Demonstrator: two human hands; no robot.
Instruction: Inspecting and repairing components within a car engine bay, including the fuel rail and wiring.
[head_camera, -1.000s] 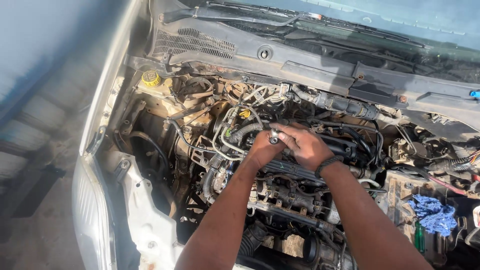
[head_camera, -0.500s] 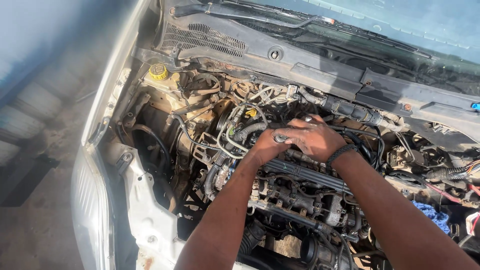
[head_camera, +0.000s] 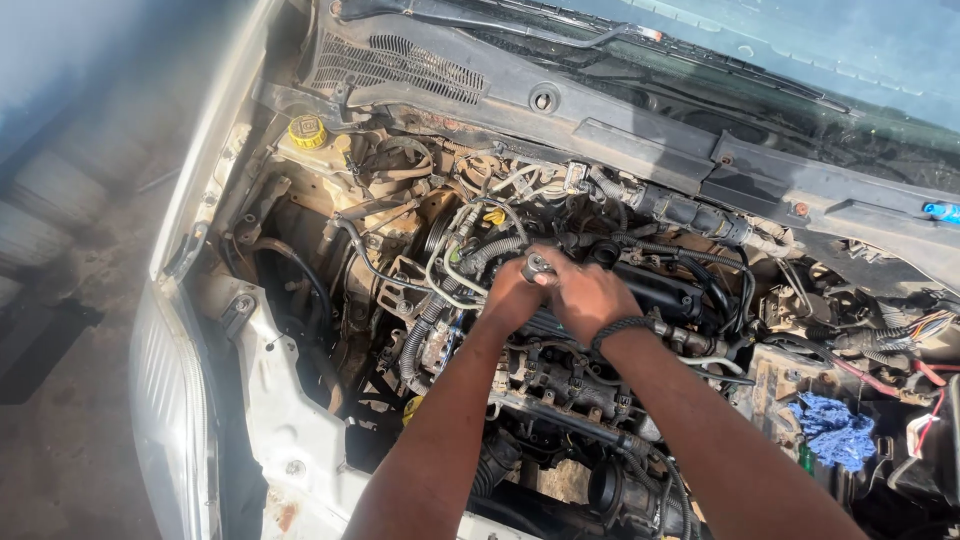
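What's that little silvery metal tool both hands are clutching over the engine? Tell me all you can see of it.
The metal tool shows only a small rounded, silvery head poking out between the left hand and the right hand. It looks like bright steel. Both hands close around it, hiding the rest. It sits above the dark engine top, among hoses, near the middle of the bay.

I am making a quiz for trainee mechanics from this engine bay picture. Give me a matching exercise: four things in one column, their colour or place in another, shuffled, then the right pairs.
Things:
1. Reservoir cap
2. Rag
3. Metal tool
4. Wristband

Colour or place:
A. Blue, crumpled at the right of the bay
B. Dark, on the right hand's wrist
C. Yellow, top left of the bay
D. Silvery, between the left hand and the right hand

Pairs: 1-C, 2-A, 3-D, 4-B
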